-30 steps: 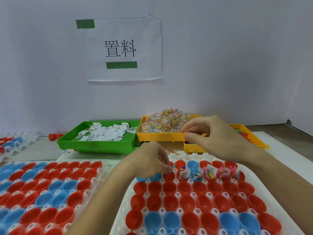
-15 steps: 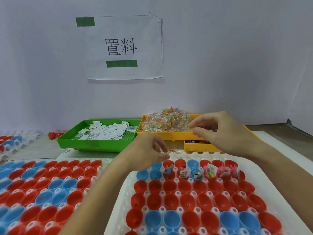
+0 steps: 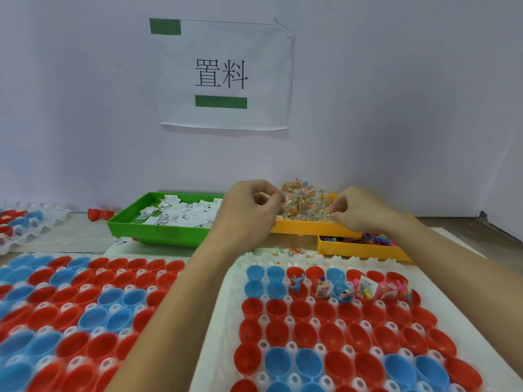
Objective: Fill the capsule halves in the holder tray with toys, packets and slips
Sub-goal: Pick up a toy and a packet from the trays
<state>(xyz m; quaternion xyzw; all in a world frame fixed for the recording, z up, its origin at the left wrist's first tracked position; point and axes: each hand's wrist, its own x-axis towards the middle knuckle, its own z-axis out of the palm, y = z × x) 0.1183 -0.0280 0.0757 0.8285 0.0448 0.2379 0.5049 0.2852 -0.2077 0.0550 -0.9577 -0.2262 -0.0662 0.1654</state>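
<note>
Head view, left to right: green tray of paper slips far left; left hand with fingers curled, pinching at the near-left edge of the packet pile in the yellow tray. Right hand fingers curled into the pile's right side; what they clamp, cannot tell. Holder tray near right, far row partly filled.

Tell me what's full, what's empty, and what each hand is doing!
Left hand: fingers curled at the packet pile.
Right hand: fingers curled in the packets.
Packet tray: heaped.
Green tray: holds paper slips.
Toy tray: holds toys.
Holder tray: few back capsule halves filled, most empty.
</note>
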